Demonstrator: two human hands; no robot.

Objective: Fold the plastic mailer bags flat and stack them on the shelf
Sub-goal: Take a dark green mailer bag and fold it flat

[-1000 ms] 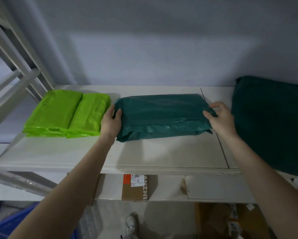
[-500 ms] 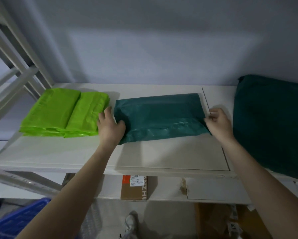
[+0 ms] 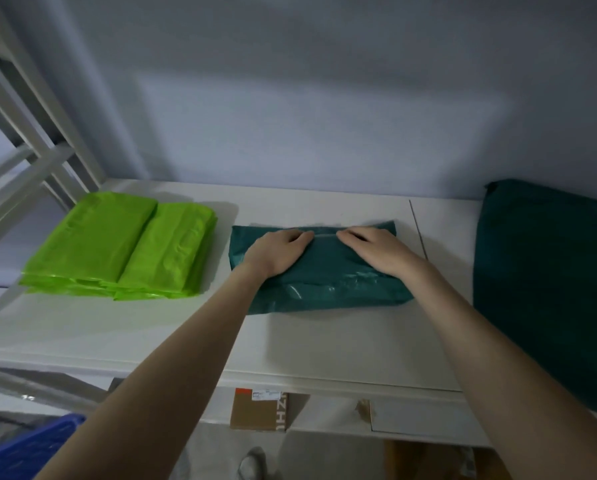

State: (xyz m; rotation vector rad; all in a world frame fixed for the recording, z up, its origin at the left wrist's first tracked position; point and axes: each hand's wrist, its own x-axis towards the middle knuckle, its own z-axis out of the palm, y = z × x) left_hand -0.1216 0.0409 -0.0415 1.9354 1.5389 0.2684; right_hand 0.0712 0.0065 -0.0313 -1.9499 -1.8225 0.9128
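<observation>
A folded dark green mailer bag (image 3: 328, 289) lies in the middle of the white shelf (image 3: 186, 334). My left hand (image 3: 276, 251) and my right hand (image 3: 376, 251) both press flat on its top, fingers stretched toward its far edge and nearly meeting at the middle. Two stacks of folded bright green mailer bags (image 3: 117, 247) sit side by side at the left of the shelf. A large pile of unfolded dark green bags (image 3: 549, 282) fills the right end.
White rack uprights (image 3: 23, 140) rise at the left. Below the shelf lies a lower board with a cardboard box (image 3: 259, 410). A blue crate (image 3: 23, 448) shows at the bottom left, and a shoe (image 3: 252, 462) on the floor.
Both hands left the bag's left and right ends and moved onto its top, now pressing down near the middle. The bag looks flatter and sits slightly farther back.
</observation>
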